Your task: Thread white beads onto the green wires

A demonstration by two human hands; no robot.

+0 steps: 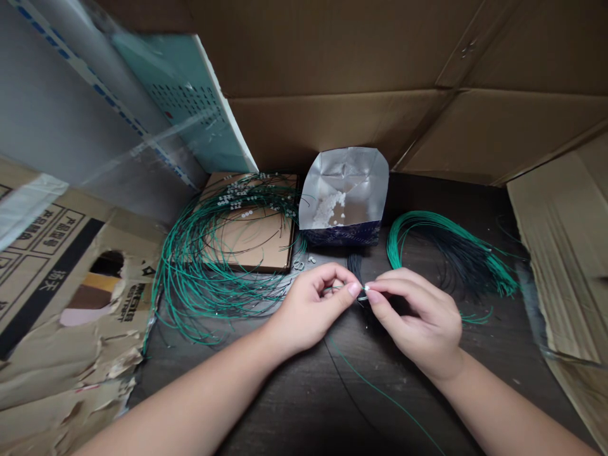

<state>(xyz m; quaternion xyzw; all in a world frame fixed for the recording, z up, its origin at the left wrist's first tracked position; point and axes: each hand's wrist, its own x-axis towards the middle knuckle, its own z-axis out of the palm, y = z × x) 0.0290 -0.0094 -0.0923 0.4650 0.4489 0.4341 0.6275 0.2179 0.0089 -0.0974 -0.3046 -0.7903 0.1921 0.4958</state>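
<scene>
My left hand (316,304) pinches the end of a thin wire between thumb and forefinger. Fingertip to fingertip with it, my right hand (420,316) is closed on a tiny white connector (367,289). From below my hands a green wire (380,394) and a black wire (346,379) trail toward the lower edge. Just behind the fingers lies a bundle of black wires (354,263), partly covered by them. A few small white pieces (299,265) rest on the dark table (294,386) beyond my left hand.
Green and black wires (190,297) with white connectors spread over a flat cardboard box (251,244) at left. An open silver-lined bag (365,183) holds small white pieces. More green wires (403,228) lie at right. Cardboard walls (332,126) enclose the back and sides.
</scene>
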